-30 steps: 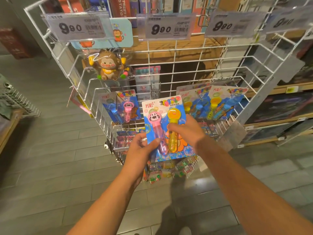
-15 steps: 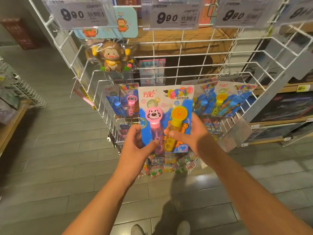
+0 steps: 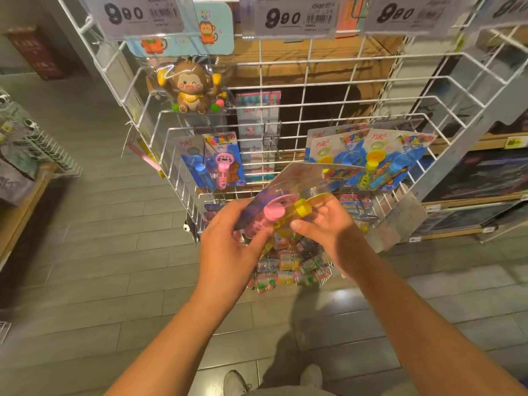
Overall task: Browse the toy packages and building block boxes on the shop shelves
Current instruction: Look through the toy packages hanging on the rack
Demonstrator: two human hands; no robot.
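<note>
Bubble-wand blister pack [image 3: 297,190]: blue card with a pink wand and a yellow wand under clear plastic, blurred, tilted nearly flat with its top edge pointing to the upper right. Position: centre of frame, in front of the white wire display rack [image 3: 314,110].

Left hand [image 3: 231,244]: at the pack's lower left edge, fingers underneath, thumb curled over the pink wand, gripping it.

Right hand [image 3: 328,224]: at the pack's lower right, thumb on top near the yellow wand, fingers curled beneath, likewise gripping.

Below the hands: a cluster of small clear-wrapped coloured toys [image 3: 288,270] hanging at the rack's lowest tier.

Right of centre, on rack hooks: several matching bubble-wand packs [image 3: 371,158], overlapping. Left of centre: one more such pack [image 3: 213,161], blue and pink wands.

Upper left of frame: brown monkey toy [image 3: 190,90] in a clear blister, hanging from a pale blue header card.

Top edge: price tags [image 3: 288,15] reading 9.90.

Far right: wooden shelves with dark boxes [image 3: 483,172], details unclear.

Bottom of frame: grey tiled floor [image 3: 85,252], two shoes [image 3: 234,382].
</note>
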